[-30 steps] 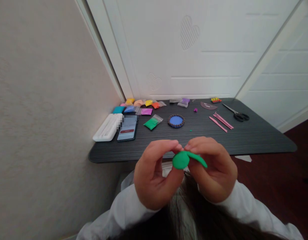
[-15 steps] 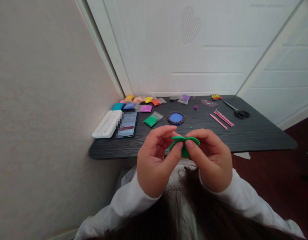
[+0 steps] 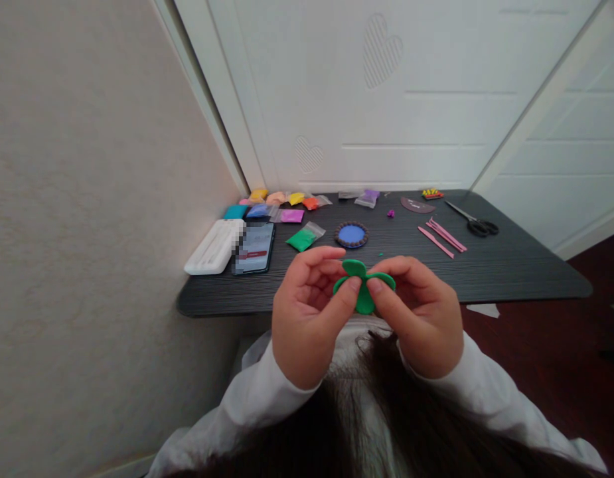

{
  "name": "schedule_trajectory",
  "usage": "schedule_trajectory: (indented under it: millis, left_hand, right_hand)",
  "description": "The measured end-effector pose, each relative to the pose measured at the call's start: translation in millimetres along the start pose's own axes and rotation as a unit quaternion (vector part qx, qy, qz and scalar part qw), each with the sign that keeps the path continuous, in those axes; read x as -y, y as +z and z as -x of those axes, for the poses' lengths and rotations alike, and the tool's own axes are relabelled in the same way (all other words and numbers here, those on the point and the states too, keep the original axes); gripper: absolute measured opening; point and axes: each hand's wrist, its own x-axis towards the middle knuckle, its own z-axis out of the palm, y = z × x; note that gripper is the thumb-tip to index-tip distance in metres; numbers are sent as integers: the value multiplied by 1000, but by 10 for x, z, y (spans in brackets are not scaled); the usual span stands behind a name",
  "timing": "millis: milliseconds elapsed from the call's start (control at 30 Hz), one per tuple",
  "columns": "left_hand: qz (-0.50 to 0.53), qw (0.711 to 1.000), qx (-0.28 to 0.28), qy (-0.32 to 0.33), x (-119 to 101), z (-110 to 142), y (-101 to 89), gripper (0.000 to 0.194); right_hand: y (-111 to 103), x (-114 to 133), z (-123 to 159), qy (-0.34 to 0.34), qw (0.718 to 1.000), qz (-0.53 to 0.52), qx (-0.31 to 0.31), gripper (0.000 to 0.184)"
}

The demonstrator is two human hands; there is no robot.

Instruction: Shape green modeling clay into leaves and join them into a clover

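Note:
A green clay piece with several flat rounded lobes, like a clover or flower (image 3: 365, 300), is held up in front of the table's near edge. My left hand (image 3: 309, 318) pinches its left side, thumb on the near face and fingers curled behind. On the right side, my right hand (image 3: 419, 315) grips it the same way, with the thumb near the centre. One lobe stands up at the top and another hangs below the thumbs. Beyond the hands lies a round blue clay disc (image 3: 351, 234) with a dark beaded rim. A tiny green bit (image 3: 381, 253) is beside it.
On the dark table (image 3: 526, 275) are a green clay packet (image 3: 305, 237), several other coloured packets, a phone (image 3: 254, 248) and a white case (image 3: 216, 247). Pink tools (image 3: 445, 236) and scissors (image 3: 476, 224) lie on the right. A wall (image 3: 112, 199) rises close on the left.
The green clay piece has tilted and shifted slightly left, so its top lobe now stands up and shows its face. Both hands keep their pinch on it.

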Motion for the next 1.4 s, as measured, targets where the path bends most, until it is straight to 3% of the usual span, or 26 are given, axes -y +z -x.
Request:
schedule_trajectory:
  millis: [400, 967, 1400]
  left_hand:
    - [46, 997, -1, -57, 57, -6, -3, 24]
    - [-103, 994, 24, 25, 10, -17, -31, 31]
    - [-100, 994, 14, 30, 69, -36, -49, 30]
  right_hand:
    - [0, -17, -3, 5, 1000, 20, 15, 4]
    - [-37, -30, -50, 24, 998, 45, 37, 3]
    - [-48, -59, -75, 20, 999, 26, 26, 5]
